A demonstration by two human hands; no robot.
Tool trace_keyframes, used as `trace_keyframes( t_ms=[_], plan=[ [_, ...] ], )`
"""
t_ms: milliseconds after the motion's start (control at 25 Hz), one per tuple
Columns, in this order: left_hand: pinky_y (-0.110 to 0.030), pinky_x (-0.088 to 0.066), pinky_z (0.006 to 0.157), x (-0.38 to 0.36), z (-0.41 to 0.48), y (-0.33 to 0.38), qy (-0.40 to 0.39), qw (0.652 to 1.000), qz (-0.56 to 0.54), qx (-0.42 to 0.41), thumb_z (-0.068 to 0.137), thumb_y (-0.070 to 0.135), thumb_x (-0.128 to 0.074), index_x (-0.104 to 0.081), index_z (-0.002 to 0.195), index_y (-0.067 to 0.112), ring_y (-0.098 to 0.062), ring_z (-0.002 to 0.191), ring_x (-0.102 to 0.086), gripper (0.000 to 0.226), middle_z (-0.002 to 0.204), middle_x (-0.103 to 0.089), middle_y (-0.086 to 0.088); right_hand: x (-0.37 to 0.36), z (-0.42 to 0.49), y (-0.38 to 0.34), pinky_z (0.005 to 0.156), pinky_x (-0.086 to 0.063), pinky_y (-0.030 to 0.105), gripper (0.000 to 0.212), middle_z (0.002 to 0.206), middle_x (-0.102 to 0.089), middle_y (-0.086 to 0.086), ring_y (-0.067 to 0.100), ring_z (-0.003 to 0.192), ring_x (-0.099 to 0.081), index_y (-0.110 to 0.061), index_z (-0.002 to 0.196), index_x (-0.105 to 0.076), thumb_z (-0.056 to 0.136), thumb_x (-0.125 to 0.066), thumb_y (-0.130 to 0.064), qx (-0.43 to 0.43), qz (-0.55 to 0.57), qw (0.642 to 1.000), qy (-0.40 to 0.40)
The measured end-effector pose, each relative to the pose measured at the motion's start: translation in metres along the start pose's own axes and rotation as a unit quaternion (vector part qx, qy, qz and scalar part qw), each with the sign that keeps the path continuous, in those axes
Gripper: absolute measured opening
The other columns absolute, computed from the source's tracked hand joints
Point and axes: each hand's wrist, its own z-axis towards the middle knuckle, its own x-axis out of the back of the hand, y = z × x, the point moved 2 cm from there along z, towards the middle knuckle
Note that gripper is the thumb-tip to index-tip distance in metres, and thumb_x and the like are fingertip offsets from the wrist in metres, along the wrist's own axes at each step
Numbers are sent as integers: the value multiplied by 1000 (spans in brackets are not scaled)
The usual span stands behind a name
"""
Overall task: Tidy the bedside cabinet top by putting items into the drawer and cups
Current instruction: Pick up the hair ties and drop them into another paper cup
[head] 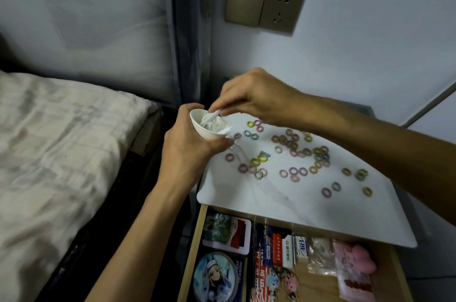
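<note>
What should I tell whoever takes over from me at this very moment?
Left grip: holds the white cup by the back left corner of the cabinet top.
Right grip: pinches a white piece at the cup's mouth; more white bits lie inside.
Done: the drawer is open and holds cards, erasers and packets.
Left: many coloured rings lie scattered over the top; cup them, then shut the drawer.
</note>
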Motion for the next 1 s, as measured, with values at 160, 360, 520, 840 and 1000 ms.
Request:
trace_keyframes(
  t_ms=[160,360,520,840,1000],
  plan=[
    [-5,-44,61,-2,-1,3,-13,1000,-1,-12,62,29,-90,-51,117,31,18,81,-57,68,88,-64,18,-25,7,-15,72,-48,18,16,88,-72,-3,2,76,-62,-14,99,-76,88,-65,-14,34,-17,998,-47],
    [-8,-46,62,1,-1,1,1,1000,-15,-8,58,30,-93,-53,116,31,13,83,-59,70,92,-65,17,-11,-6,-2,75,-48,13,18,93,-70,-8,-2,81,-63,-15,101,-75,82,-74,-14,-113,113,986,52],
    [-6,-45,61,0,-1,2,-2,1000,-9,-7,57,32,-92,-53,117,31,15,82,-57,71,91,-64,16,-16,-11,-4,74,-49,10,16,86,-72,-11,-2,81,-67,-14,97,-76,82,-75,-11,-152,139,978,15],
    [-8,-46,62,2,0,0,17,1000,-11,4,58,30,-92,-53,116,31,10,83,-59,70,91,-63,17,-29,-11,2,76,-49,12,17,88,-71,-8,-1,82,-66,-9,101,-75,86,-68,-5,-134,234,958,97],
    [-27,-53,78,8,4,-4,70,997,-30,14,55,31,-93,-55,119,26,-8,94,-63,75,100,-65,10,-49,-27,60,79,-55,28,15,90,-74,4,9,77,-66,-12,99,-75,85,-71,-8,-241,151,951,118]
  ],
)
